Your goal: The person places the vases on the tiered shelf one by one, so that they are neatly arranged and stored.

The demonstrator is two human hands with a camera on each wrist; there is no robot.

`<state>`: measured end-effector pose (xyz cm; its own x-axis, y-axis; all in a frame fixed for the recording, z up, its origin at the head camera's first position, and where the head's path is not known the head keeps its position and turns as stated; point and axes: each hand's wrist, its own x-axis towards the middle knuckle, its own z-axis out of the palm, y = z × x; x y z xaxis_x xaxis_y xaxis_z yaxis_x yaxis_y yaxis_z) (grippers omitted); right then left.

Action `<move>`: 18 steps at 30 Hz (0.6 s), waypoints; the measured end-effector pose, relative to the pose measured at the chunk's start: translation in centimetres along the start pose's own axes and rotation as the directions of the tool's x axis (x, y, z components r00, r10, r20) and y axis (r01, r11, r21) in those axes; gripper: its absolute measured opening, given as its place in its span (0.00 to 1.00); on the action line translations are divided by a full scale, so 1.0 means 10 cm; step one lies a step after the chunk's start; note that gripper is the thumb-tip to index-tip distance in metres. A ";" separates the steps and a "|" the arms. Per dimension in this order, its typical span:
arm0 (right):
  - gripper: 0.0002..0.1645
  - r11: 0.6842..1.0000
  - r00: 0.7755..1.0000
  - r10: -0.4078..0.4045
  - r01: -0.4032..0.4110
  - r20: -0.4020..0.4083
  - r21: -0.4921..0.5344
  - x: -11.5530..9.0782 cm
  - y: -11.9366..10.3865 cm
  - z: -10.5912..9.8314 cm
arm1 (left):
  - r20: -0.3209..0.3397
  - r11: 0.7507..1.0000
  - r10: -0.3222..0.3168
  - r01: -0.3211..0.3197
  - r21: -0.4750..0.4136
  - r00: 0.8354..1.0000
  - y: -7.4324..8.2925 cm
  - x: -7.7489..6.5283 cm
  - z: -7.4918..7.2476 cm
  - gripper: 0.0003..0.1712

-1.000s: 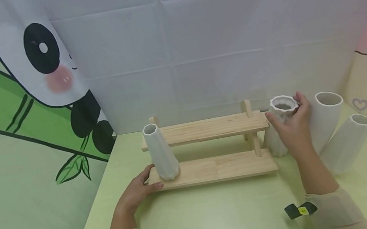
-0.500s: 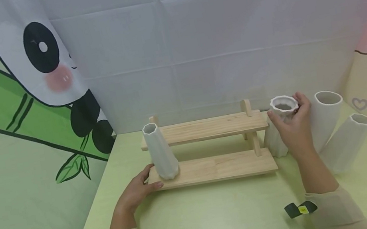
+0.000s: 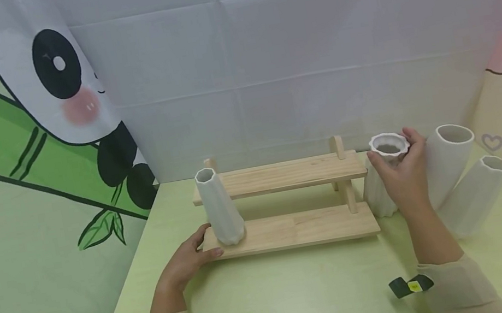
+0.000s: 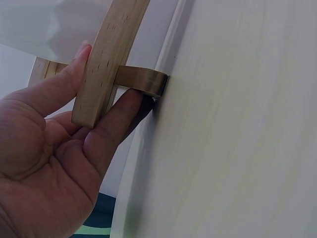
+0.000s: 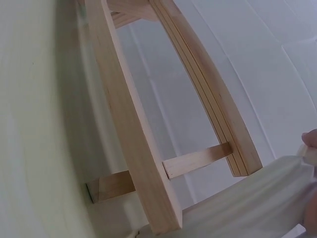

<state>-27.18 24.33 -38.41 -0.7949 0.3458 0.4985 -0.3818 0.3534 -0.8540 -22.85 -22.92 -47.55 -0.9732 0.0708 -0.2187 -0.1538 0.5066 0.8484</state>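
Observation:
A two-tier wooden shelf (image 3: 288, 232) stands on the table, with one white faceted vase (image 3: 221, 208) upright at the left of its lower board. My left hand (image 3: 187, 261) grips that board's left end; in the left wrist view the thumb lies on top and the fingers (image 4: 116, 121) are underneath. Just beyond the shelf's right end, my right hand (image 3: 403, 172) holds a white vase with a scalloped rim (image 3: 379, 193) near its top, thumb and fingers on opposite sides. This ribbed vase (image 5: 247, 198) shows at the lower right of the right wrist view.
Right of my right hand stand a smooth white vase (image 3: 446, 160) with an oval mouth and a white faceted vase (image 3: 477, 196). Behind the shelf hangs a pale cloth backdrop (image 3: 265, 65). The pale yellow table (image 3: 295, 298) extends in front of the shelf.
The scalloped vase has shifted slightly toward me and to the right, along with my right hand. The oval-mouthed vase beside it has moved a little right. My left hand has stayed put.

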 end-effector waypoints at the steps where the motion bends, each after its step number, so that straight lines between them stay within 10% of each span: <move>1: 0.49 1.000 1.000 0.004 -0.004 -0.002 0.003 -0.01 0.00 0.00 | 0.001 1.000 -0.001 0.001 0.001 1.000 0.00 0.00 0.00 0.56; 18: 0.50 0.991 0.998 -0.014 0.007 -0.055 -0.136 -0.17 -0.04 0.05 | 0.010 1.000 0.000 0.000 0.013 1.000 -0.05 -0.06 -0.09 0.57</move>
<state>-25.93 23.18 -38.96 -0.7624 0.3879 0.5179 -0.3196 0.4703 -0.8226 -22.30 -23.97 -47.42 -0.9714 0.0796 -0.2239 -0.1517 0.5173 0.8422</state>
